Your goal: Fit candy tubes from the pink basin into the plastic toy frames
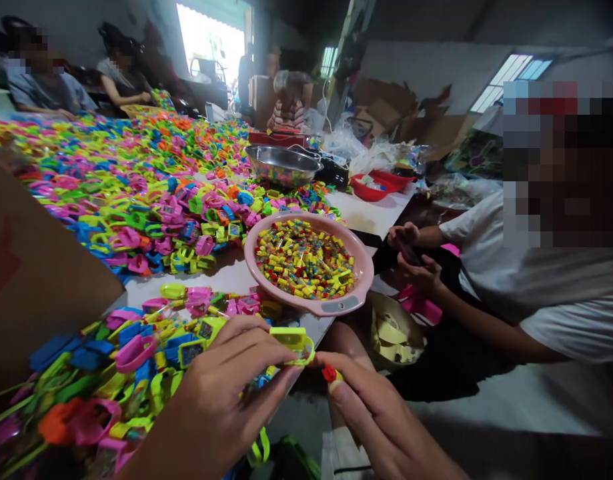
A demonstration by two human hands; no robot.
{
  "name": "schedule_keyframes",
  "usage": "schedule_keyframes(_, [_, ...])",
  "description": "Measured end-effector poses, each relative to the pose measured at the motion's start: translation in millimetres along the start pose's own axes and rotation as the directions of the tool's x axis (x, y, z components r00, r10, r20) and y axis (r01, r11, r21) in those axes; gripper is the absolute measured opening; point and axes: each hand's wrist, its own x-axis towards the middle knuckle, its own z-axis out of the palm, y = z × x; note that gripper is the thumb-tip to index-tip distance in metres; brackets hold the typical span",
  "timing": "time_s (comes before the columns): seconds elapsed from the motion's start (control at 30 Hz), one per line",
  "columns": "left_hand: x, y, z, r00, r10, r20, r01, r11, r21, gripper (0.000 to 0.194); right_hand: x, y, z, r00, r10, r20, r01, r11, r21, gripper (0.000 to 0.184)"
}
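Between the fingers and thumb of my left hand is a yellow-green toy watch, its strap curved into a loop. My right hand pinches a small piece with a red end and a yellow body, close beside the watch's strap. A pink basin stands just beyond both hands, holding many small yellow, red and clear capsule-like pieces. Left of my left hand lie loose toy watches in pink, blue, green and yellow.
A large heap of colourful toy watches covers the table's far side. Behind the basin sits a metal bowl, with red basins farther right. A cardboard box stands at left. A person in a white shirt sits close at right; others sit behind.
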Motion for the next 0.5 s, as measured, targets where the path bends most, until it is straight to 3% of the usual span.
schedule_keyframes(0.2, [-4, 9, 12.3, 0.988, 0.152, 0.011, -0.152, 0.982, 0.109, 0.019, -5, 4, -6, 1.000, 0.016, 0.026, -0.016, 1.000, 0.001, 0.055])
schedule_keyframes(0.33, [-6, 11, 16.9, 0.983, 0.180, 0.022, -0.181, 0.977, 0.109, 0.021, -4, 5, -9, 0.998, 0.026, 0.054, -0.027, 0.999, 0.019, 0.051])
schedule_keyframes(0.5, [-8, 17, 25.4, 0.985, 0.172, 0.018, -0.172, 0.975, 0.140, 0.016, -4, 6, -6, 0.999, 0.030, 0.040, -0.036, 0.987, 0.157, 0.051])
